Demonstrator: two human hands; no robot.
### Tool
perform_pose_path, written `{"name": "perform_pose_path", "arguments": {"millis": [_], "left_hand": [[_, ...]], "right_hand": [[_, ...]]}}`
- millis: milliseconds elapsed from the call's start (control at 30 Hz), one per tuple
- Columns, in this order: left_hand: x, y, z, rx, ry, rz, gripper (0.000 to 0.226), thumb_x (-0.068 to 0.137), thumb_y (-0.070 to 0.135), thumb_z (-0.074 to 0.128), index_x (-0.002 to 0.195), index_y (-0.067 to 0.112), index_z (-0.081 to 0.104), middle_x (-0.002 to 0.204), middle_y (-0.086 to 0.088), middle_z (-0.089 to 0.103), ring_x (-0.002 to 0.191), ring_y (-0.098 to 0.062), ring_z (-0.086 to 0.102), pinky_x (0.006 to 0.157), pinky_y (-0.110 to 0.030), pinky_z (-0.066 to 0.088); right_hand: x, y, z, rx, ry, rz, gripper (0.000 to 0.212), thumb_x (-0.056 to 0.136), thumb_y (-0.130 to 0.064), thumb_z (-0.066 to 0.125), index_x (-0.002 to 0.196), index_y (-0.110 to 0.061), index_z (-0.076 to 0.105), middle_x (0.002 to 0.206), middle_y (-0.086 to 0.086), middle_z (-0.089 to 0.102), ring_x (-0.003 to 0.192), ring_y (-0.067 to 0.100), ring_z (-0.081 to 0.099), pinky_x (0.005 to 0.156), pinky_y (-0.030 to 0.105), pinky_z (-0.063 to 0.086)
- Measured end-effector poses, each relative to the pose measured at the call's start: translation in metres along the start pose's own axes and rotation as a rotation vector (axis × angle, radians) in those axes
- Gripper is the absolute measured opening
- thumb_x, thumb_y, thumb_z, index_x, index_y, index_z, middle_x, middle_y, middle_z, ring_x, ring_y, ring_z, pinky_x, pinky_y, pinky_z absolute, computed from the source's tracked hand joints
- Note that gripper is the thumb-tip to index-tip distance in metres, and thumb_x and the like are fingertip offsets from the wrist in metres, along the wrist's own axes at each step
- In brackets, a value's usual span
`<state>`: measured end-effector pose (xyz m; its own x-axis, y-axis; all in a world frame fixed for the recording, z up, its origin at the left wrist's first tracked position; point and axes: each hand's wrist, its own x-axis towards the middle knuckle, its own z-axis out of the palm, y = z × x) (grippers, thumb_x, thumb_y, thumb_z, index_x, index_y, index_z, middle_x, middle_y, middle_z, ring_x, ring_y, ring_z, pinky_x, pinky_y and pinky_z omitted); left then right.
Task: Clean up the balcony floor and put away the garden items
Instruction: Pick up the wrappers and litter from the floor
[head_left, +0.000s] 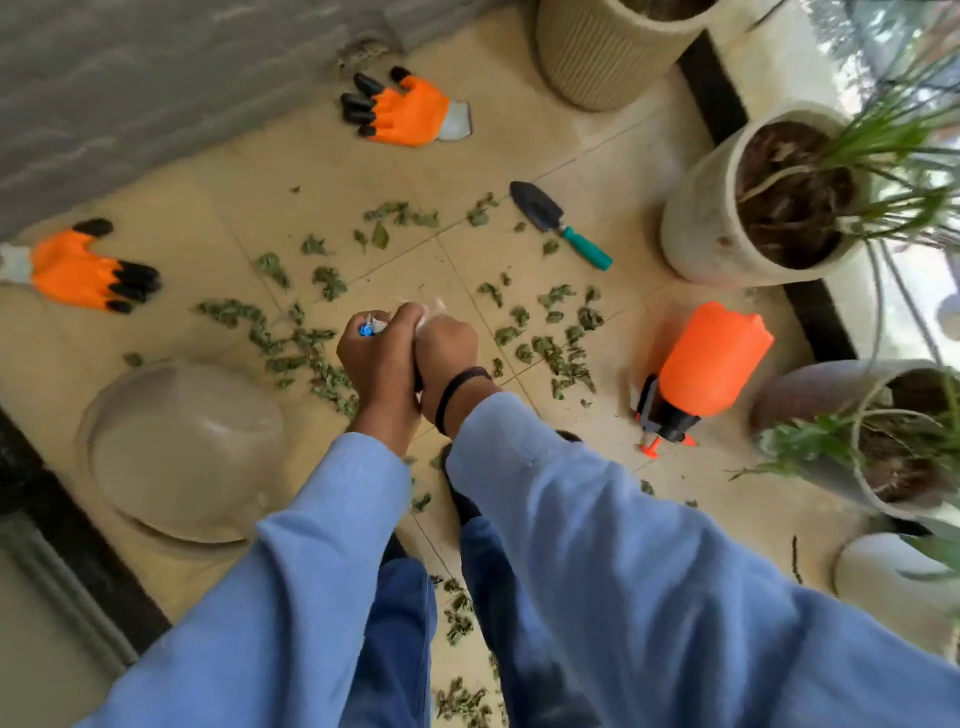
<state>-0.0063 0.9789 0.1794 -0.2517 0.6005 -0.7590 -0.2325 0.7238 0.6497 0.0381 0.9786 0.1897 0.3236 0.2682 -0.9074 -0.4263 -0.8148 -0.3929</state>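
My left hand (382, 358) and my right hand (448, 358) are clenched side by side over the beige tile floor (218, 208). Together they grip a small whitish, translucent item (374, 326) with a blue bit; what it is stays unclear. Dry green leaves (550, 343) lie scattered across the tiles around and below my hands. One orange glove with black claws (405, 111) lies at the back, another orange glove (78, 270) at the left. A dark trowel with a teal handle (558, 223) lies right of centre. An orange spray bottle (701, 364) lies on its side at the right.
A translucent round basin (182, 452) sits on the floor at the left. Several plant pots stand along the right edge: a white pot (696, 223), a ribbed beige pot (597, 57) and a grey pot (810, 395). A grey wall (130, 78) closes the back left.
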Motion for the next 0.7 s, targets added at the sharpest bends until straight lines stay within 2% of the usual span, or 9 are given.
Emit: {"name": "perform_pose_path", "arguments": {"millis": [67,133,233,300,367,433,533,600,700], "left_hand": [[-0.019,0.016,0.006,0.034,-0.012,0.012,0.039,0.079,0.0,0.071,0.064,0.018,0.039,0.052,0.008,0.047,0.049,-0.013,0.041,0.05,-0.024,0.039],[-0.044,0.036,0.012,0.066,0.001,0.031,0.03,0.08,-0.003,0.071,0.073,0.017,0.049,0.062,0.003,0.055,0.052,-0.014,0.049,0.052,-0.025,0.046],[-0.085,0.068,0.025,0.072,-0.036,0.084,0.026,0.08,-0.012,0.067,0.084,0.013,0.062,0.07,-0.002,0.067,0.056,-0.014,0.062,0.057,-0.026,0.055],[-0.115,0.091,0.033,0.092,-0.055,0.127,0.032,0.08,-0.015,0.057,0.074,0.015,0.064,0.068,-0.002,0.065,0.058,-0.017,0.06,0.057,-0.028,0.053],[-0.145,0.115,0.044,0.102,-0.075,0.149,0.035,0.081,-0.015,0.051,0.067,0.016,0.059,0.062,0.001,0.061,0.055,-0.015,0.056,0.054,-0.025,0.048],[-0.175,0.14,0.053,0.106,-0.116,0.176,0.034,0.086,-0.016,0.047,0.068,0.012,0.052,0.047,0.012,0.054,0.043,-0.003,0.05,0.046,-0.017,0.042],[-0.223,0.169,0.063,0.174,-0.224,0.184,0.042,0.097,-0.01,0.042,0.064,0.015,0.049,0.035,0.015,0.047,0.036,0.001,0.049,0.04,-0.009,0.035],[-0.25,0.181,0.069,0.115,-0.209,0.21,0.042,0.089,-0.009,0.049,0.055,0.015,0.044,0.037,0.014,0.045,0.037,-0.001,0.044,0.042,-0.015,0.036],[-0.286,0.197,0.076,0.004,-0.339,0.108,0.029,0.084,0.013,0.052,0.056,0.018,0.045,0.051,0.009,0.046,0.049,-0.006,0.046,0.049,-0.02,0.039]], "right_hand": [[-0.025,-0.01,-0.012,0.01,-0.012,-0.058,0.025,0.097,-0.012,0.048,0.073,-0.009,0.056,0.074,0.007,0.06,0.069,0.023,0.057,0.061,0.035,0.05],[-0.049,-0.018,-0.02,0.04,-0.017,-0.089,0.009,0.094,-0.015,0.05,0.093,-0.01,0.057,0.092,0.012,0.065,0.085,0.027,0.064,0.073,0.041,0.057],[-0.092,-0.042,-0.041,0.223,-0.033,-0.14,0.028,0.095,-0.007,0.049,0.119,-0.021,0.049,0.122,0.013,0.059,0.104,0.026,0.062,0.091,0.042,0.055],[-0.123,-0.059,-0.055,0.319,-0.073,-0.196,0.039,0.092,-0.003,0.048,0.121,-0.029,0.05,0.13,0.004,0.054,0.116,0.025,0.058,0.1,0.045,0.052],[-0.156,-0.078,-0.072,0.362,-0.114,-0.279,0.046,0.081,-0.012,0.05,0.125,-0.022,0.057,0.134,0.004,0.056,0.122,0.025,0.056,0.104,0.047,0.049],[-0.184,-0.09,-0.085,0.31,-0.077,-0.436,0.044,0.084,-0.015,0.052,0.125,-0.004,0.063,0.126,0.019,0.063,0.115,0.034,0.06,0.101,0.05,0.048],[-0.227,-0.111,-0.101,0.336,0.052,-0.546,0.031,0.098,-0.018,0.053,0.102,0.009,0.067,0.097,0.03,0.066,0.083,0.024,0.061,0.081,0.031,0.05],[-0.252,-0.125,-0.112,0.357,0.087,-0.548,0.04,0.098,-0.031,0.055,0.091,0.006,0.066,0.089,0.027,0.065,0.072,0.022,0.055,0.069,0.038,0.048],[-0.271,-0.134,-0.125,0.348,0.129,-0.535,0.038,0.095,-0.035,0.054,0.076,-0.003,0.064,0.069,0.012,0.062,0.066,0.025,0.053,0.064,0.04,0.045]]}}
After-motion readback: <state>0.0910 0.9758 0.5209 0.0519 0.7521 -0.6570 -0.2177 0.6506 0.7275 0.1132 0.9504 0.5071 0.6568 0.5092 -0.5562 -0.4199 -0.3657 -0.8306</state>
